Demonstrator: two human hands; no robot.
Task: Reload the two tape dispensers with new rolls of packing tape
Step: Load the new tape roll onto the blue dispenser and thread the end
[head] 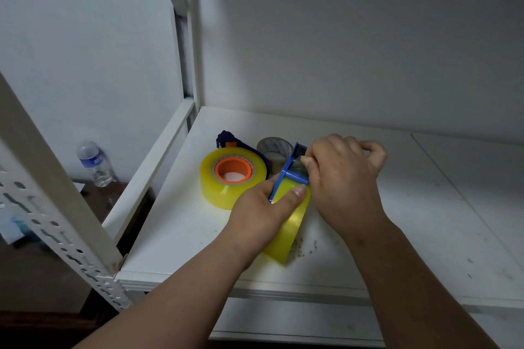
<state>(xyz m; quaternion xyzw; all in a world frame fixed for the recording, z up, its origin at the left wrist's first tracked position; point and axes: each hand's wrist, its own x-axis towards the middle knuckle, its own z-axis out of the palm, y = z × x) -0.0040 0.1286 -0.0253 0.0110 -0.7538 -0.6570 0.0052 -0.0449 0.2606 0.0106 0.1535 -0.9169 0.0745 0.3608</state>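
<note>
Left hand (262, 208) grips a yellow tape roll (292, 224) seated upright in a blue dispenser (287, 171), thumb pressed across the roll's top; this sits near the centre of the white shelf (411, 221). Right hand (344, 178), at 2 o'clock from the left, pinches the tape end at the dispenser's head, fingers curled. At 10 o'clock lies a second yellow roll (226, 184), flat on an orange core, in a dark blue dispenser (226, 137). Behind, a grey roll (273, 149). At far 9 o'clock, beyond the shelf frame, a water bottle (95, 163).

A blue dispenser (289, 170) holds an upright yellow roll (289, 232); another loaded dispenser (229, 176) lies flat beside it.
</note>
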